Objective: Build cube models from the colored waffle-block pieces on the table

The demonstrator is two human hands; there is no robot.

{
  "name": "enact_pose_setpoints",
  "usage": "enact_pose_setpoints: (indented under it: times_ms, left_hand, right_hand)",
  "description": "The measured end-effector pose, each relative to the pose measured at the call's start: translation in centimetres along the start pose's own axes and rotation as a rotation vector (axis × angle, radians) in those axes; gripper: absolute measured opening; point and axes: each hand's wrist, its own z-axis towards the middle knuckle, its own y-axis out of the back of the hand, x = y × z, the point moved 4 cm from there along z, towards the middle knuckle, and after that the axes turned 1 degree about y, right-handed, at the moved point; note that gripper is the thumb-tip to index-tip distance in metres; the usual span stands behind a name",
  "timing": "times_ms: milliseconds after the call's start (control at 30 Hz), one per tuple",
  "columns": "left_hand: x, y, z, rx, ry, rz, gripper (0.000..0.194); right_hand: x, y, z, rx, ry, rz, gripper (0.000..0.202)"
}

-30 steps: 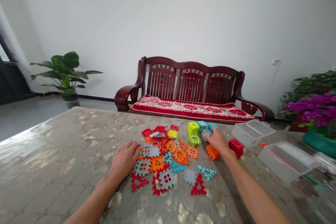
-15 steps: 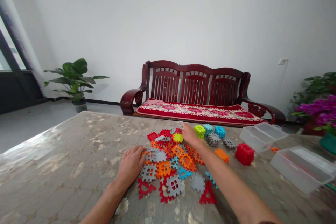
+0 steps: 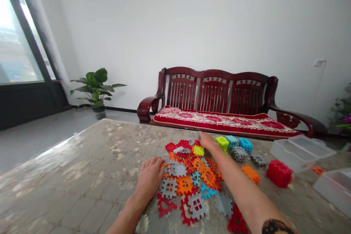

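Observation:
Notched flat plastic pieces in red, orange, grey and blue lie in a loose pile, with an orange window piece [image 3: 184, 185] and a grey window piece [image 3: 196, 206] near its front. My left hand [image 3: 151, 173] rests at the pile's left edge, fingers together, its fingertips against an orange piece beside a grey piece [image 3: 179, 170]. At the far edge of the pile, my right hand [image 3: 207, 141] reaches over a small grey piece [image 3: 199, 138]; its fingertips are partly hidden. A yellow-green piece [image 3: 198, 150] lies just in front of it.
Sorted stacks stand at the right: yellow-green [image 3: 222, 143], blue [image 3: 245, 144], grey [image 3: 239, 154], orange [image 3: 250, 174] and red [image 3: 279, 173]. Beyond them are two clear plastic boxes [image 3: 297, 153]. A wooden bench [image 3: 214, 91] stands behind the patterned table [image 3: 68, 175].
The whole view has shifted, so the table and stacks appear further right and the window shows more. Both hands remain at about the same places on the pile.

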Motion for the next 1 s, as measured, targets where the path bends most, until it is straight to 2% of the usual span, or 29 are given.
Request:
enact_pose_setpoints:
  times_ms: [133, 267, 433, 500, 567, 667, 833, 1000]
  left_hand:
    - [0.0, 0.0, 0.0, -0.001, 0.000, -0.004, 0.030]
    - [0.1, 0.0, 0.1, 0.002, -0.002, -0.007, 0.032]
    - [0.0, 0.1, 0.1, 0.001, 0.001, 0.007, 0.032]
    - [-0.1, 0.1, 0.1, 0.009, 0.002, 0.016, 0.032]
    - [-0.2, 0.3, 0.1, 0.017, 0.004, 0.022, 0.032]
    - [-0.4, 0.5, 0.0, 0.025, 0.011, 0.025, 0.032]
    - [-0.4, 0.5, 0.0, 0.021, 0.001, 0.025, 0.033]
    - [-0.3, 0.3, 0.1, 0.007, -0.012, 0.032, 0.032]
  right_hand:
    - [0.1, 1.0, -0.6, -0.008, -0.032, -0.020, 0.044]
    - [0.9, 3.1, -1.9, -0.045, -0.005, 0.021, 0.042]
    - [2.4, 5.4, -6.3, -0.177, 0.101, 0.125, 0.038]
    - [2.8, 5.2, -8.9, -0.233, 0.206, 0.232, 0.040]
    - [2.8, 4.0, -11.3, -0.187, 0.285, 0.317, 0.047]
    - [2.2, 2.4, -13.8, -0.114, 0.257, 0.373, 0.055]
    - [2.8, 2.7, -14.6, -0.112, 0.134, 0.256, 0.046]
    - [5.1, 3.5, -14.2, -0.037, 0.119, 0.098, 0.054]
